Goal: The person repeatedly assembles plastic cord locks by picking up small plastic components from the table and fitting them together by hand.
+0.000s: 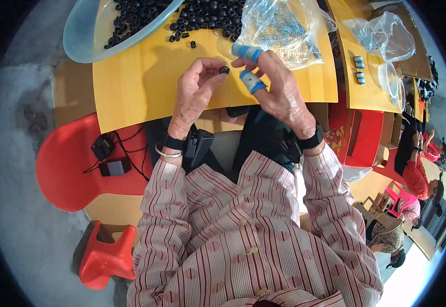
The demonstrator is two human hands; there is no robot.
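1. While the left hand pinches a small black ring between thumb and fingertip above the yellow table, the right hand, its taped fingers loosely curled, meets it, seemingly to work it.
2. Whether the right hand grips anything is unclear; the clear bag holds indistinct metal pieces, and the heap of black rings is cut off.

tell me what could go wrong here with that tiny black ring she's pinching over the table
1. The small black ring is pinched only at the fingertips of the left hand, above the bare wooden table; a slip could send it rolling off the near edge.
2. The right hand wears blue finger covers, which may dull its feel on so small a part.
3. Loose black rings lie outside the pale bowl and could be knocked off the table.
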